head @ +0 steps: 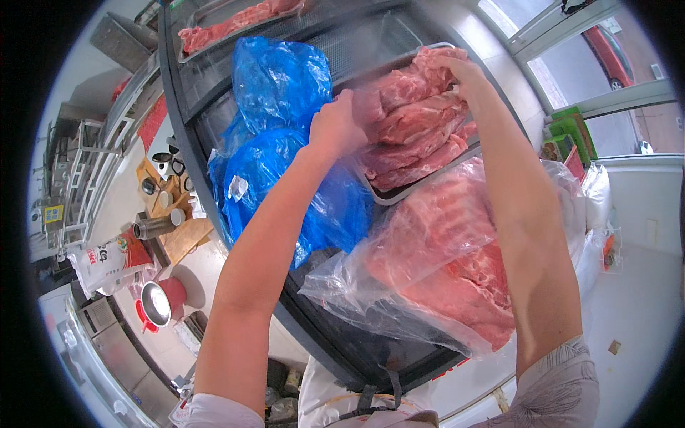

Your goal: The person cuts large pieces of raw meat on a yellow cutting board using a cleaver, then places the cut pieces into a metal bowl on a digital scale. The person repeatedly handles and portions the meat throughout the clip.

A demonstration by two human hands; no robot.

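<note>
Long strips of raw meat (423, 128) lie side by side in a metal tray (393, 200) inside a dark-framed display case (326, 289). At the strips' far right end, my right hand (461, 74) has its fingers curled over the meat. My left hand (338, 127) is at their left end, between the meat and a blue plastic bag (283, 80); its fingertips are partly hidden, so its grip is unclear. A second blue bag (267, 171) bulges under my left forearm. Below the tray, a clear plastic bag (342, 283) wraps a large slab of ribbed raw meat (449, 230), partly behind my right forearm.
Another tray (184, 56) with a strip of meat (235, 29) sits at the case's far left. Beyond the left rim are a steel flask (158, 227), a printed sack (115, 262) and a bowl (157, 304). Glass doors and green boxes (572, 134) stand to the right.
</note>
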